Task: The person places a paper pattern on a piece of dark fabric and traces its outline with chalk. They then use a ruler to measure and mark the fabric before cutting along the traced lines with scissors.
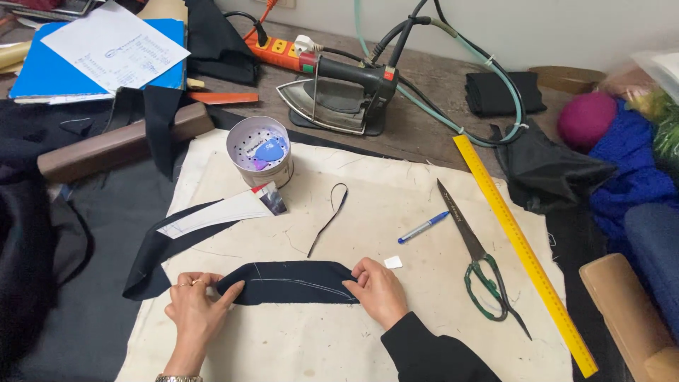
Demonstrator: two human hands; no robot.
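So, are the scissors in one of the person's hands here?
No, the scissors lie on the cream cloth beside the yellow ruler, while the left hand and right hand press the dark fabric piece.

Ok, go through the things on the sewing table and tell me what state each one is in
Dark cloth piece: flat, chalk-marked, pinned down at both ends.
Left hand: fingers pressing the cloth's left end.
Right hand: fingers pressing its right end.
Scissors: closed, lying flat.
Pen: lying loose, untouched.
Iron: set down flat, hose attached.
Tin: open, upright.
Ruler: flat, diagonal.
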